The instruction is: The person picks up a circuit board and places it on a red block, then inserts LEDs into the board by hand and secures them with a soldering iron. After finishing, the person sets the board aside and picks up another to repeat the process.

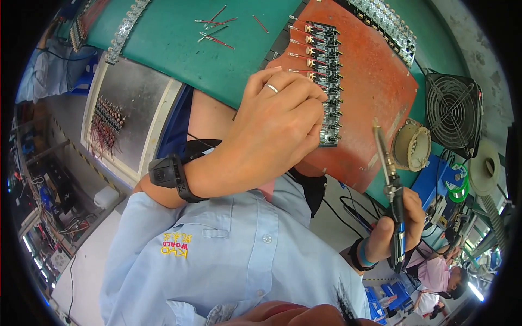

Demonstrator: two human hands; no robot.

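Observation:
My left hand (285,117), with a ring on one finger, is curled over the left edge of a strip of small black circuit boards (330,51). Its fingertips are pressed together at the boards, and whatever they pinch is hidden. Short red wires (300,42) stick out leftward from the upper boards, beside small round tan parts. In my right hand (408,225) is a soldering iron (396,212), held upright with its tip (376,124) pointing away from me. The tip is apart from the boards, to their right. An orange-red mat (370,81) lies under the strip.
Several loose red wires (217,33) lie on the green table mat (179,49). More board strips (128,30) rest at the far left and far right. On the right stand a black fan (453,111), a round tan container (411,145) and a green spool (459,185). A metal tray (142,81) holds wired parts.

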